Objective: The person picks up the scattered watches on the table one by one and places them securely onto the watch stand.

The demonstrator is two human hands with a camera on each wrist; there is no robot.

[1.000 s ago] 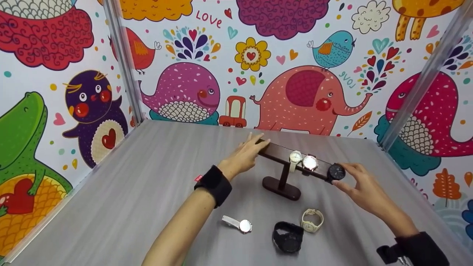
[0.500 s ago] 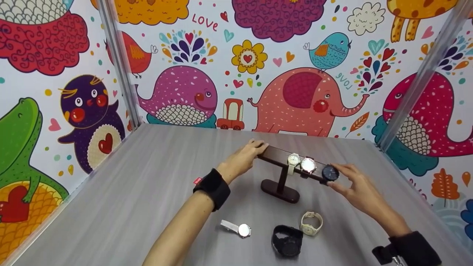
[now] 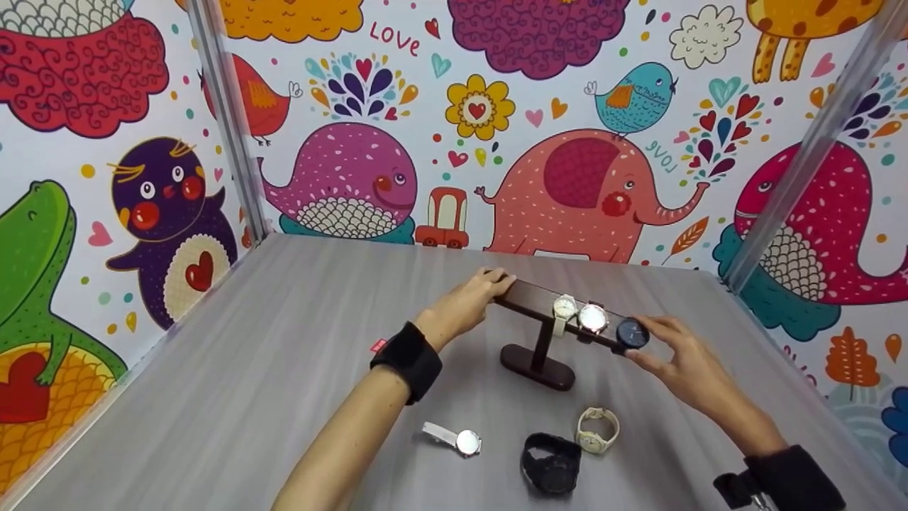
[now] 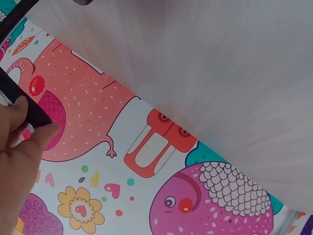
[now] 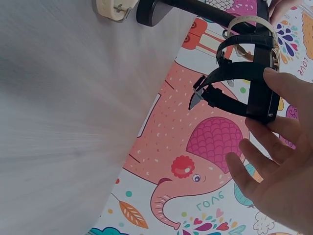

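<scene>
Left hand (image 3: 464, 301) and right hand (image 3: 684, 362) working at opposite ends of a watch stand (image 3: 542, 345)

We are looking at a dark brown watch stand, its oval base (image 3: 537, 367) resting on the grey table (image 3: 319, 341) and its bar (image 3: 528, 295) running between the two hands. The left hand is gripping the bar's left end, and in the left wrist view we are seeing a thumb and a finger curling in on that end with hardly a gap. The right hand is pinching a dark-faced watch (image 3: 631, 333) at the bar's right end: the thumb is pressing at the near edge and the forefinger at the far edge, while the next fingers are spreading free. In the right wrist view we are also seeing black straps (image 5: 234, 72) looping below the bar.

Three watches are sitting side by side up there: a pale-strapped watch (image 3: 565, 307) nearest the middle, then a bright-faced watch (image 3: 593, 319) whose dial is glaring, then the dark-faced one. In front of the stand, on the table, we are finding three more: a silver watch (image 3: 467, 443) is lying with its strap stretching left, a black watch (image 3: 553, 474) is lying with its strap forming a loop, and a cream watch (image 3: 590, 443) is resting just beside it. Black wristbands (image 3: 408, 362) are circling both wrists, and cartoon animals (image 3: 582, 181) are covering the walls (image 3: 539, 78)
</scene>
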